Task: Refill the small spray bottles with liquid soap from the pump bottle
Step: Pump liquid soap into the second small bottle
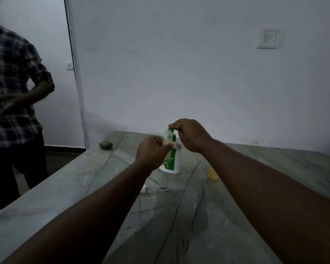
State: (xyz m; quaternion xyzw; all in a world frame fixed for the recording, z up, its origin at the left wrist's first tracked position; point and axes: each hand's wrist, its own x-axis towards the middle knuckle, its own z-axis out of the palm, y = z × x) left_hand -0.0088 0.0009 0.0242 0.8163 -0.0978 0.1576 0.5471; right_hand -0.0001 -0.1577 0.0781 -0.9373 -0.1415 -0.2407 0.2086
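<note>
– Now, the near side?
– Grey veined marble table point(65, 187); a white spray head with tube point(144, 189) lies at centre. Farther right, a small yellow-filled bottle point(212, 173) stands.
– Hands?
– Left hand point(153, 151) grips a small clear bottle point(168, 138), mouth open, before the white green-labelled pump bottle point(172, 161). Right hand point(191, 135) pinches its green pump head point(171, 129).
– Far left?
– A green oval object point(105, 145).

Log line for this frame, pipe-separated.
left hand: holds uncapped small bottle at spout | right hand: grips pump bottle top | yellow bottle: on table
</note>
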